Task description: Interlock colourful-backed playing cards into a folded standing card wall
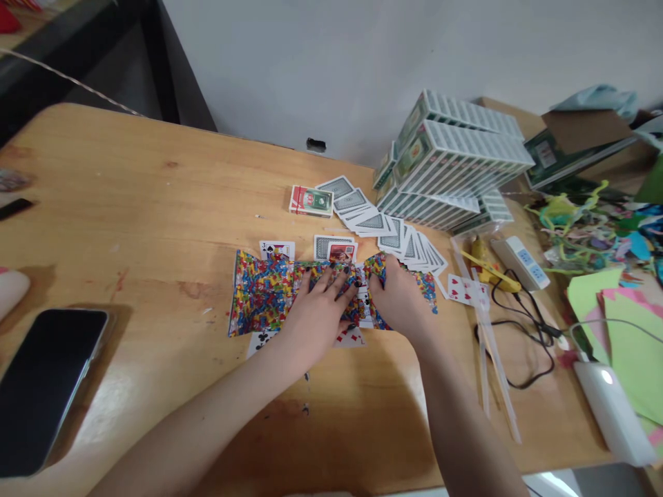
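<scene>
A strip of multicoloured patterned wrapping (264, 286), crinkled at its left end, lies across the middle of the wooden table. My left hand (317, 307) rests flat on its centre with the fingers spread. Toward its right end, my right hand (398, 293) is closed on the wrapping, the fingertips partly hidden. Playing cards stick out from beneath: a jack of spades (277, 250) above, a clubs card (260, 341) and a diamonds card (352, 337) below. A white strip with card print (364, 307) shows between my hands. Face-down cards (370, 219) fan out behind, beside a red-and-green card box (312, 201).
Stacked card boxes (460, 162) stand against the wall at the back right. Right of my hands lie a yellow glue gun (492, 268), clear glue sticks (492, 359), a power strip (521, 261), black cable and a white power bank (614, 411). A phone (46, 386) lies at left.
</scene>
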Demonstrator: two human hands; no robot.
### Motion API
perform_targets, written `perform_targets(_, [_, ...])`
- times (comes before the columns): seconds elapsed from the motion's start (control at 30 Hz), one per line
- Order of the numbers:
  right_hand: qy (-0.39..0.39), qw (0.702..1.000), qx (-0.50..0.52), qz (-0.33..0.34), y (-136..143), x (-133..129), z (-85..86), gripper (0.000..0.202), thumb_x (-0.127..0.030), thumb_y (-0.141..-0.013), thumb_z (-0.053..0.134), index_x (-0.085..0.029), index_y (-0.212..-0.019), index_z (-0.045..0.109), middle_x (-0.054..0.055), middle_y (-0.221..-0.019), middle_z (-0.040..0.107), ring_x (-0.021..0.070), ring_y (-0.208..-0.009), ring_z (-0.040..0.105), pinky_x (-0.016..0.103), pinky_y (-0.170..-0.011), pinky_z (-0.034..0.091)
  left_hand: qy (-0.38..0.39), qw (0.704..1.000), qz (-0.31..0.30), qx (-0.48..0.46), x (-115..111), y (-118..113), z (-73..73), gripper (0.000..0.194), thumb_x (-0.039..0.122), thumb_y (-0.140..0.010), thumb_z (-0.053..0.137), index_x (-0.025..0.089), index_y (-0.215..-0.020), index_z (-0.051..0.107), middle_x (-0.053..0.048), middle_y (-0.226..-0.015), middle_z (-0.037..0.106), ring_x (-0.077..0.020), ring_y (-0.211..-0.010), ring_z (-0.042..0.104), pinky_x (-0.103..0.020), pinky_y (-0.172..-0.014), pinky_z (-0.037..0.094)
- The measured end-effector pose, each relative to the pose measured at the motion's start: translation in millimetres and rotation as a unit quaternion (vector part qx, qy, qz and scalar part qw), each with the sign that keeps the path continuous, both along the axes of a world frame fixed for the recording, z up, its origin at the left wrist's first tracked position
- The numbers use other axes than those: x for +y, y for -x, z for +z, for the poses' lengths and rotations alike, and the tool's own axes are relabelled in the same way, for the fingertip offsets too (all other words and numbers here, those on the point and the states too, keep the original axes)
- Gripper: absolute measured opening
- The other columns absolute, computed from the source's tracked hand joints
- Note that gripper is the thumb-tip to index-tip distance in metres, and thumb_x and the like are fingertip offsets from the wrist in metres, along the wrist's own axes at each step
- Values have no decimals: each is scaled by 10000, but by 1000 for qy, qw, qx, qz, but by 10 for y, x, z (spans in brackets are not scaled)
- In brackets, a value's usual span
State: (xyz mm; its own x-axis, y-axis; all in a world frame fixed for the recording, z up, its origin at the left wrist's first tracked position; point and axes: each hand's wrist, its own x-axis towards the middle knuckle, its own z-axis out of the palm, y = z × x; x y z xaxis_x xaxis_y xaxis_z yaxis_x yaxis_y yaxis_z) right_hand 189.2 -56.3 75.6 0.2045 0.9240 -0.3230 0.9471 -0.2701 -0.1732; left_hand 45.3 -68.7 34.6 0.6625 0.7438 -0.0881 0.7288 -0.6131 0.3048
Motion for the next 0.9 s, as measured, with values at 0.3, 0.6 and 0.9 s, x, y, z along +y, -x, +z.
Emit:
perform_targets(0.3, [4, 1000, -5, -3, 34, -5, -3, 187, -195, -836, 365, -132, -1003, 420, 103, -741, 627, 228, -665, 599, 261, -530, 347, 0, 1000, -1, 0, 0, -2, -8, 517, 380, -779, 555, 233, -1261, 437, -95, -1373, 383, -313, -1271, 286, -527, -990, 254])
perform_targets(0.6, [7, 1000, -12, 3, 41, -2, -41, 197, -196, -831, 367, -131, -1009, 423, 104, -753, 623, 238, -693, 604, 263, -538, 347, 6, 1000, 2, 3, 0, -3, -6, 516, 387, -789, 539, 224, -1267, 430, -91, -1382, 372, -306, -1276, 278, -523, -992, 257])
perform_targets(0.9, [10, 1000, -19, -11, 51, 4, -94, 206, -211, -831, 386, -130, -1015, 434, 94, -733, 628, 231, -672, 614, 260, -527, 360, 0, 1000, 1, -1, -7, 1, -8, 497, 385, -801, 519, 218, -1262, 438, -99, -1378, 376, -310, -1274, 282, -527, -991, 255])
